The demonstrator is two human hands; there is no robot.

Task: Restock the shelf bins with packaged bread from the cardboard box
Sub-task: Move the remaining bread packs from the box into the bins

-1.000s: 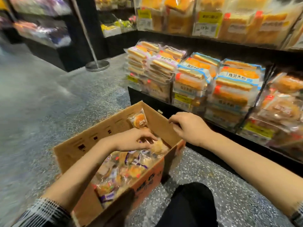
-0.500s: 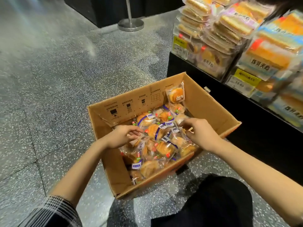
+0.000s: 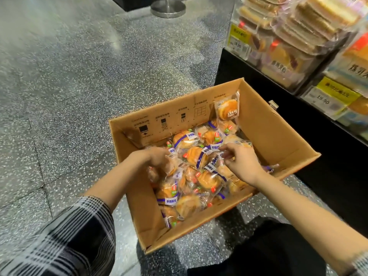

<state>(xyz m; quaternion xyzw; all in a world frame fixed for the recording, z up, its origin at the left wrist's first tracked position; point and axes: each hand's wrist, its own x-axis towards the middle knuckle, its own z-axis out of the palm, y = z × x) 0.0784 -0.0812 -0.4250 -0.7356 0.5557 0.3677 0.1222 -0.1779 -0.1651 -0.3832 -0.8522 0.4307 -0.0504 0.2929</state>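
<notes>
My left hand (image 3: 157,159) curled into the crinkly packaged bread (image 3: 196,156) heaped inside the cardboard box (image 3: 264,136), seemingly gripping a packet; my right hand (image 3: 240,161) pinched a wrapper edge. The box sat on speckled floor (image 3: 69,86) just beside the black shelf (image 3: 249,76), open room to its left.

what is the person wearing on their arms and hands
The left hand and right hand are bare, with no gloves. The left arm has a dark plaid sleeve with pale stripes, pushed up above the forearm. Only a sliver of plaid cuff shows on the right.
</notes>
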